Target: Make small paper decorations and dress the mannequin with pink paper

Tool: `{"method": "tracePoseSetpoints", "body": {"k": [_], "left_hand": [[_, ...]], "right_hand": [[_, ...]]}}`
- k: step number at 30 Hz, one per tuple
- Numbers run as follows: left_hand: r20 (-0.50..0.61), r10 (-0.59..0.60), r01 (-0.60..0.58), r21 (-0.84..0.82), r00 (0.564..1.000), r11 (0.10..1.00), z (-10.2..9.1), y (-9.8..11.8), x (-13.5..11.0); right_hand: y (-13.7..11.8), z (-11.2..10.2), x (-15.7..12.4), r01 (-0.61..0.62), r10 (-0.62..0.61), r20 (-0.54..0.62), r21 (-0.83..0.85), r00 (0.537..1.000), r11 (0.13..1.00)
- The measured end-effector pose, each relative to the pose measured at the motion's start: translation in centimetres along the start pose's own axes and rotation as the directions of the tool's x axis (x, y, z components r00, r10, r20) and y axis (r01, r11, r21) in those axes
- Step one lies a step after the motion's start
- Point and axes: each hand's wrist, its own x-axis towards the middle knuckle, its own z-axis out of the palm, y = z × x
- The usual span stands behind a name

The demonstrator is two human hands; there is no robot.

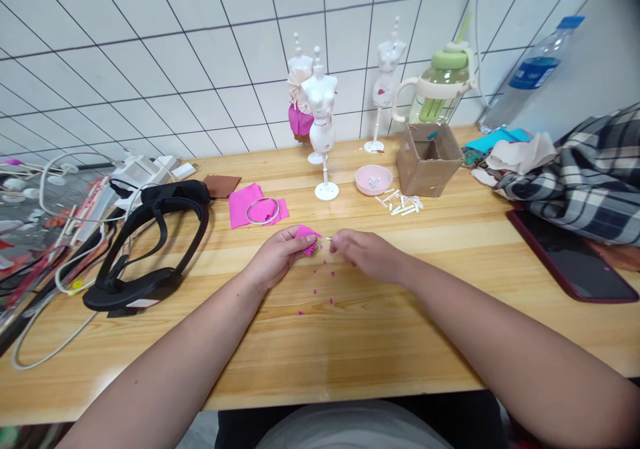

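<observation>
My left hand [281,257] pinches a small folded piece of magenta sheet [305,234] between thumb and fingers; its lower edge looks ragged. Just right of it, my right hand [361,252] is closed, with a small pale tip [329,238] poking out toward the magenta piece. The rest of what it grips is hidden by the fingers. Tiny magenta scraps [331,301] lie scattered on the table below and between the hands. Behind the left hand, a metal ring [249,218] rests on larger folded magenta sheets [242,202].
White mini dress forms [323,112] stand by the wall. A pink bowl [361,185], white sticks [409,210] and a cardboard box [425,169] sit right of them. A black headset [193,262] and cables lie left; a phone [570,255] and plaid cloth [600,175] lie right.
</observation>
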Motion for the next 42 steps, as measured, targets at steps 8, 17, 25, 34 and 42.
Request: {"method": "tracePoseSetpoints", "body": {"k": [8, 17, 25, 34, 42], "left_hand": [[0.123, -0.081, 0.047, 0.261, 0.989, 0.964, 0.0, 0.1, -0.2], [0.133, -0.082, 0.028, 0.367, 0.988, 0.93, 0.1, 0.2, -0.4], [0.07, -0.073, 0.044, 0.35, 0.995, 0.936, 0.2, 0.0, -0.2], [0.118, -0.072, 0.009, 0.464, 0.99, 0.886, 0.4, 0.3, -0.5], [0.109, -0.081, 0.017, 0.495, 0.991, 0.869, 0.5, 0.4, -0.5]], "right_hand": [[-0.3, -0.7, -0.2, 0.004, -0.001, 0.006, -0.402, 1.0, 0.916], [-0.3, 0.0, -0.3, 0.016, 0.006, 0.05, -0.421, 0.999, 0.907], [-0.9, 0.1, -0.6, -0.009, 0.002, -0.014, -0.503, 1.0, 0.864], [-0.9, -0.2, -0.5, -0.002, 0.019, 0.03, -0.479, 0.999, 0.878], [-0.8, -0.4, -0.5, 0.011, 0.015, 0.056, -0.439, 0.998, 0.899]]}}
